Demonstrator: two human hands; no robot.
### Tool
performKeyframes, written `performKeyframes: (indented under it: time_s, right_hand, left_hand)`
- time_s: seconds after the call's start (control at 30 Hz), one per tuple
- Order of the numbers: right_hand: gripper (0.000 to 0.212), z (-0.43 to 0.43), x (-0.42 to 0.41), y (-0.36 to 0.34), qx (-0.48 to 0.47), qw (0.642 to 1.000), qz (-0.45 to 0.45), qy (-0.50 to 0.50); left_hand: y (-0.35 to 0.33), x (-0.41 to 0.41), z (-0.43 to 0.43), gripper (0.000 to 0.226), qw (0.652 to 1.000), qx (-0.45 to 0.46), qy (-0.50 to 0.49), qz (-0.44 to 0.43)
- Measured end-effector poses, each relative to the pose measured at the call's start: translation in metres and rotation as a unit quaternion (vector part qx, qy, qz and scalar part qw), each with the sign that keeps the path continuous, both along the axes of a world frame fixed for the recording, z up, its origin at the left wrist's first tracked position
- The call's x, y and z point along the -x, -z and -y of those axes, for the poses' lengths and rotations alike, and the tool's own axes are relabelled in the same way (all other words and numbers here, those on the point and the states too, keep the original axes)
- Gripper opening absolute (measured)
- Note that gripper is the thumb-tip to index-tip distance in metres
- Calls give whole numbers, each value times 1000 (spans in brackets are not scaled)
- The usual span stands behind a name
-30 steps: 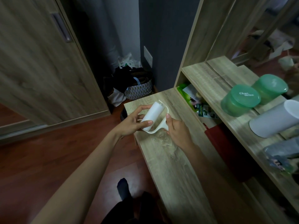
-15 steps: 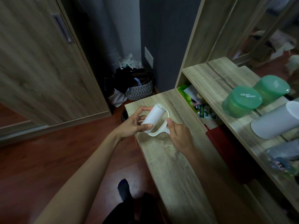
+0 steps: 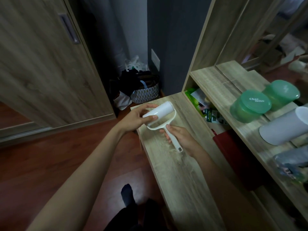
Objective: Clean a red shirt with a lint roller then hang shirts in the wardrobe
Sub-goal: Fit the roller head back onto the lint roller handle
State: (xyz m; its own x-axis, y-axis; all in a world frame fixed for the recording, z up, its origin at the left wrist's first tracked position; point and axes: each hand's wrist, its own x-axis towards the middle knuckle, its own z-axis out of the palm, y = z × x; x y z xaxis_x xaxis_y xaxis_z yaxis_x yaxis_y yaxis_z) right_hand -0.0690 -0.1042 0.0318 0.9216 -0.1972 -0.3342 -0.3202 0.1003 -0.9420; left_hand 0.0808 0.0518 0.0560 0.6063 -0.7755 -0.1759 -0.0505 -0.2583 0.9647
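The lint roller (image 3: 160,110) is sitting just above the centre of the frame, held in the air over a pale wooden surface. It is all white: a smooth, clean-looking roll, a curved frame reaching round the roll's far end, and a straight slim handle. The roll is lying tilted, its far end pointing up and to the right, while the handle is slanting down toward the lower right. The left hand (image 3: 138,117) is gripping the roll, thumb across its near end. The right hand (image 3: 181,137) is holding the handle. The wardrobe door (image 3: 41,64), wood-grained with a dark recessed handle, is standing closed across the upper left.
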Motion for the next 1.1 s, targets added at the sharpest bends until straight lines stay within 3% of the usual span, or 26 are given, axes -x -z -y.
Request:
performKeyframes:
  time_s: [0.13,0.3,0.43,0.5,0.6,0.73,0.8,0.93,1.0,1.1]
  right_hand:
    - [34,-12,-4,-3,-208,978,6,-30]
    - [52,-31,-9,-3,-331,943,24,-31]
    - [59,-43,-13,-7,-263,964,27,-1]
    - [59,-47,-11,-7,-231,972,33,7]
    - [59,-48,-7,-7,-227,972,38,36]
    - [60,-48,-7,-13,-176,982,20,62]
    - [61,-50,-10,-16,-152,986,22,57]
    - [59,-58,-17,-20,-139,989,32,47]
    - [59,-62,-24,-20,-148,987,43,43]
    - [60,-66,-44,-22,-142,988,50,35]
  left_hand:
    - [-11,-9,1,35,1000,-7,-8,25]
    - [-26,-14,4,30,998,-9,-9,62]
    - [-27,-13,5,40,999,-20,-2,44]
    - [-26,-11,7,43,997,0,-78,-7]
    - [-22,-16,5,35,976,4,-217,-14]
    - [-23,-11,-2,41,994,-28,-80,-64]
    - [-20,-12,-2,43,993,-18,-97,-63]
    - [-20,-26,-2,19,960,46,-275,-21]
    - [-22,-37,-8,8,955,69,-287,-14]
    - [-29,-48,-20,10,951,110,-290,-8]
